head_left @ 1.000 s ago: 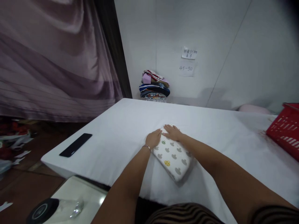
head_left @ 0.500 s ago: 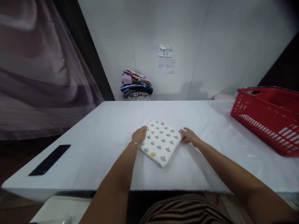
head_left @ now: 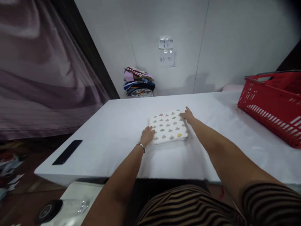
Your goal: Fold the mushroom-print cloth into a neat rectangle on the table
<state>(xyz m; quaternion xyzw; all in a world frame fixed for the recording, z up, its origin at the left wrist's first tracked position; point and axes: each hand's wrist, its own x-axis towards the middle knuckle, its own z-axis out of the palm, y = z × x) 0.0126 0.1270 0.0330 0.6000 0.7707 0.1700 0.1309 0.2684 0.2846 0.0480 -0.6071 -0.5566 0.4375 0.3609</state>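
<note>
A folded white cloth with grey, red, green and yellow prints lies flat on the white table, its edges nearly square to the table front. My left hand, a silver bracelet at its wrist, grips the cloth's left edge, with the fingertips on top. At the far right corner, my right hand holds the cloth between thumb and fingers, one finger pointing away from it. The undersides of both hands are hidden.
A red plastic basket stands on the table at the right. A black flat phone-like slab lies at the left. Folded fabrics are stacked at the back by the wall. A clear bottle with a black lid lies below the table's front edge.
The cloth has been turned from a diamond position to nearly square and moved slightly right and away from me. Both hands have moved with it. The camera view has shifted.
</note>
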